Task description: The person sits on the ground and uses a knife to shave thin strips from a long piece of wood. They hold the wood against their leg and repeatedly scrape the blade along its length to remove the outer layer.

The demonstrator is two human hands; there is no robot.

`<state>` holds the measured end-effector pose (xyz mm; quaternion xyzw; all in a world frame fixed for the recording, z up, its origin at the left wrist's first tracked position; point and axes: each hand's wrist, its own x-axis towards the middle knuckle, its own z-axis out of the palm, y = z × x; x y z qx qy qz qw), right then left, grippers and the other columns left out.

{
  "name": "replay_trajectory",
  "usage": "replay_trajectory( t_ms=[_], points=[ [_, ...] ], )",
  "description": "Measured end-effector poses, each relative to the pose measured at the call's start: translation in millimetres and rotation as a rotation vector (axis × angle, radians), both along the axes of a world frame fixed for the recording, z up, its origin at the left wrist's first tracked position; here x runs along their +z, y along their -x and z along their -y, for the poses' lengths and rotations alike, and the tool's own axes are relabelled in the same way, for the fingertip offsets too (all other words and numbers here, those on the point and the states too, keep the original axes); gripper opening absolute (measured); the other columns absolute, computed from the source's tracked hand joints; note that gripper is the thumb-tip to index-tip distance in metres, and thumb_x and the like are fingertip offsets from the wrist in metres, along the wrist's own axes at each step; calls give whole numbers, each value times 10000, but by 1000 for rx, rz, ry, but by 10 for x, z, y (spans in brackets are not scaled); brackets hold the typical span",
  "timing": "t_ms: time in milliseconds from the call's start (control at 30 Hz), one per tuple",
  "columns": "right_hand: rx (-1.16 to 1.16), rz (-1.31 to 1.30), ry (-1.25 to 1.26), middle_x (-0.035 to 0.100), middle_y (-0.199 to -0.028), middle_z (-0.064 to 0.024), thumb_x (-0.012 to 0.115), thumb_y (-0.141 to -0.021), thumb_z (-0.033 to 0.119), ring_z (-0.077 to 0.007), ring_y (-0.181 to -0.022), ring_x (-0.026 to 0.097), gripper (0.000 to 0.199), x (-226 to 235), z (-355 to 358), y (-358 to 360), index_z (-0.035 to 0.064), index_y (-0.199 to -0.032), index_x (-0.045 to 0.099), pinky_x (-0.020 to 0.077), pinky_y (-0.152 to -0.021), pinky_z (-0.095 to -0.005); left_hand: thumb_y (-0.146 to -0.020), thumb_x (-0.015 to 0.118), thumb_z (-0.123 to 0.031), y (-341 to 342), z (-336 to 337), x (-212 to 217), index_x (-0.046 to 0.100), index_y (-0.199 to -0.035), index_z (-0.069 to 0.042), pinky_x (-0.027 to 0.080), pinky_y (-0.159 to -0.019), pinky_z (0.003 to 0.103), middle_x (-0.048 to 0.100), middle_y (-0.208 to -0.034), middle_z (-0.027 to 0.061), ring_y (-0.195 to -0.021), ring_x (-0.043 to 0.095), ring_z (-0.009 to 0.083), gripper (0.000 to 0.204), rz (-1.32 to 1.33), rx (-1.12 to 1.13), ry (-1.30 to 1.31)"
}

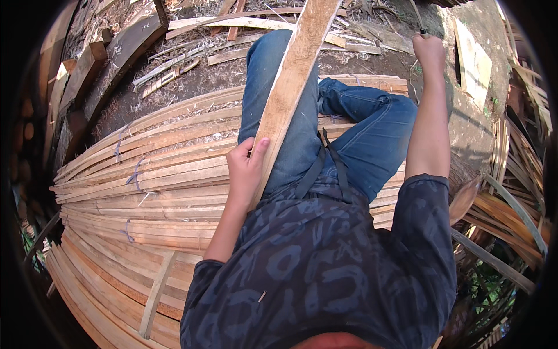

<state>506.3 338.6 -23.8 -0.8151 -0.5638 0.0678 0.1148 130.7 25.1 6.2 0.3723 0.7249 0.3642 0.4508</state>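
Note:
A long flat wooden plank (296, 70) lies slantwise across my left thigh, its lower end against my body and its far end running out of the top of the view. My left hand (247, 166) is closed round the plank's left edge, thumb on its face. Out at the upper right, my right hand (429, 51) is raised and wrapped round the handle of a knife-like tool (419, 20). Its thin blade rises from a dark collar and leaves the view at the top, so its full shape is hidden. Tool and plank are apart.
I sit on a wide stack of wooden slats (163, 189), several bundles tied with bluish string (135, 173). Thick timber beams (125, 52) stand at the upper left. Shavings and offcuts (232, 55) cover the ground ahead. A pale board (472, 61) and more slats lie at the right.

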Motion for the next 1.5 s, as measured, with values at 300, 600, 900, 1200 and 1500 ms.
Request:
replay_trajectory(
  t_ms=[300,600,900,1200,1500],
  points=[
    [425,43,43,659,-680,-189,659,-834,410,-395,-687,664,365,438,1020,1036,67,-718,705,532,-628,-465,-946,653,-268,-15,-40,30,447,-630,2,246,-471,285,311,-557,-21,-579,283,59,464,-29,-13,19],
    [612,234,77,699,-780,-166,719,-736,280,-346,-736,701,198,681,644,1283,92,-798,728,564,-646,-439,-943,657,-281,-15,-39,100,391,-633,-19,241,-475,293,285,-562,-4,-577,270,71,485,-129,-9,0],
    [566,291,42,712,-830,-139,742,-712,333,-335,-814,703,262,600,384,1242,145,-893,738,564,-710,-450,-939,664,-296,-2,-78,57,372,-653,-15,248,-485,290,275,-578,1,-590,267,82,496,-102,1,0],
    [423,257,-42,712,-823,-149,730,-743,382,-349,-810,699,280,445,274,1194,154,-905,746,558,-717,-455,-932,669,-313,-6,-135,76,409,-673,5,282,-485,303,306,-566,55,-578,278,107,485,-103,3,24],
    [356,208,-78,700,-791,-183,673,-798,352,-368,-774,693,267,385,228,1112,93,-823,733,551,-706,-463,-928,671,-303,-22,-146,66,421,-665,8,284,-476,315,314,-549,70,-560,278,113,478,-121,-8,4]
  ],
)
